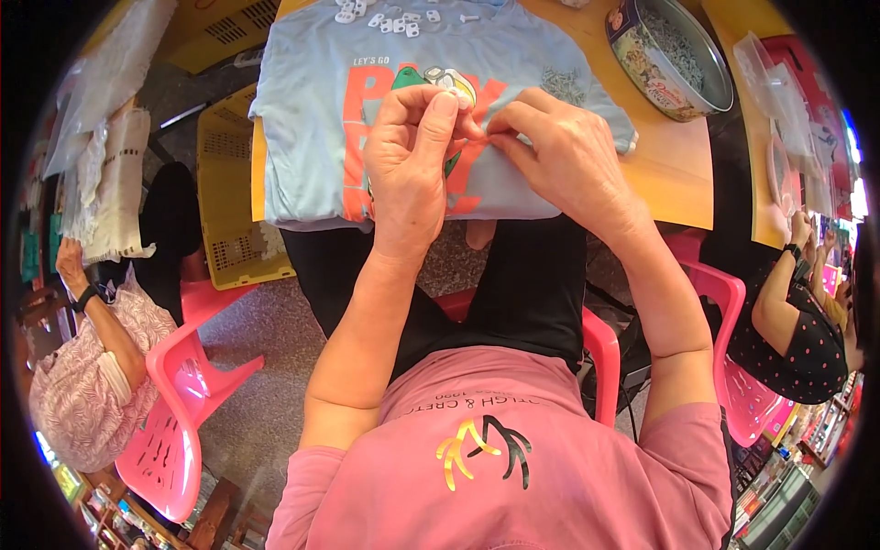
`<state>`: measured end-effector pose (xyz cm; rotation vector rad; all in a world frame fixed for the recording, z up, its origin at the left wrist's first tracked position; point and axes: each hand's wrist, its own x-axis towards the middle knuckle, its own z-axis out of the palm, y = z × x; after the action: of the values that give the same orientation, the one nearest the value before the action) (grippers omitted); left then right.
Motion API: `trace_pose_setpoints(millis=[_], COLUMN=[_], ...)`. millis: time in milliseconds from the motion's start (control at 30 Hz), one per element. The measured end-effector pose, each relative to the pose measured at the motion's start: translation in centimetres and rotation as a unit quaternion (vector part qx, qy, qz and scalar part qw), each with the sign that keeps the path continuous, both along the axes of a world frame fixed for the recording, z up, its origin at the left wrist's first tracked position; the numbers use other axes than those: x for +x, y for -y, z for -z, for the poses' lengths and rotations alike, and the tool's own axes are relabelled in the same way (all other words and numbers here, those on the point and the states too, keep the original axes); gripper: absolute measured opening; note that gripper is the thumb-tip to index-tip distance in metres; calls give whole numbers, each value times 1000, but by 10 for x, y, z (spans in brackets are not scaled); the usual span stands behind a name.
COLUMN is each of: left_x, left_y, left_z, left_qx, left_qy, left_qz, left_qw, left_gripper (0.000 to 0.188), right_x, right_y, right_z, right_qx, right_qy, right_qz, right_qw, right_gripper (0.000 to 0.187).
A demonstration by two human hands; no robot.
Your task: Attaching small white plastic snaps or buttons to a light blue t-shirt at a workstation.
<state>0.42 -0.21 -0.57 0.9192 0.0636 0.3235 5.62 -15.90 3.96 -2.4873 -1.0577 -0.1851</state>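
Both my hands are raised over a light blue printed T-shirt point(312, 119) spread on the table. In my left hand point(408, 156), thumb and fingers are pinched on a small white piece point(460, 96), mostly covered by the fingertips. Just to its right, the thumb and forefinger of my right hand point(568, 151) are closed in a pinch, and whatever is between them is too small to make out. Several small white plastic parts with holes point(396, 23) lie on the shirt's far side. A little heap of small grey metal pieces point(564, 85) rests on the shirt beyond my right hand.
An open round tin point(646, 81) of small grey metal pieces stands at the far right of the yellow table point(674, 179). Yellow crates point(240, 243) are on the left. People sit at both sides, near pink chairs point(188, 385); the left one's hand point(70, 261) touches whitish cloth.
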Motion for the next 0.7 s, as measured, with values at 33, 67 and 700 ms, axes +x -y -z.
trace_pose_setpoints(millis=[33, 67, 700], left_x=[0, 0, -3], left_y=[1, 1, 3], left_z=[-1, -1, -3], left_qx=[-7, -15, 65], left_qy=[5, 10, -8], left_qz=[0, 1, -1], left_qw=[1000, 1000, 998], left_gripper=[10, 11, 10], right_x=[1, 2, 15], right_y=[0, 0, 22], right_z=[-1, -2, 1], right_qx=[0, 0, 467], right_qy=[0, -6, -551], right_qz=[0, -5, 33], right_qw=[1000, 1000, 690], right_gripper=[12, 11, 22])
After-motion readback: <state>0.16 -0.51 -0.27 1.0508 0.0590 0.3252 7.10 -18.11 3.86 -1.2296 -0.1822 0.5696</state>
